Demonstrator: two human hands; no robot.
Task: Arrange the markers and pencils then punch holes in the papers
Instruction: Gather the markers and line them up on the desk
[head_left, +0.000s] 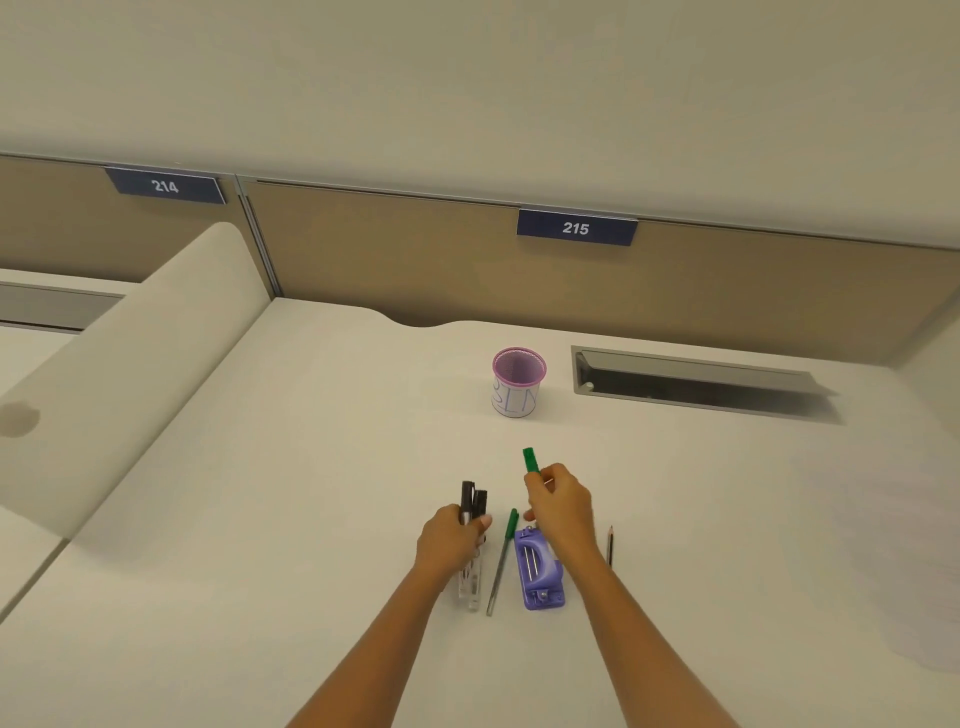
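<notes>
The fingers of the left hand (453, 535) curl round 2 black-capped markers (474, 501), bunched, likely so they go in together. The right hand (561, 506) has its fingers pinched on a green marker (530, 460), cap aimed toward the pink mesh cup (518, 384) well beyond, probably its destination. Between the 2 sets of fingers a green pen (504, 558) lies on the surface (311, 467). The purple hole punch (537, 571) sits beneath the right wrist, with a pencil (610, 545) right of it. I cannot make out any papers.

Head view — looking forward and down over the desk (311, 493).
</notes>
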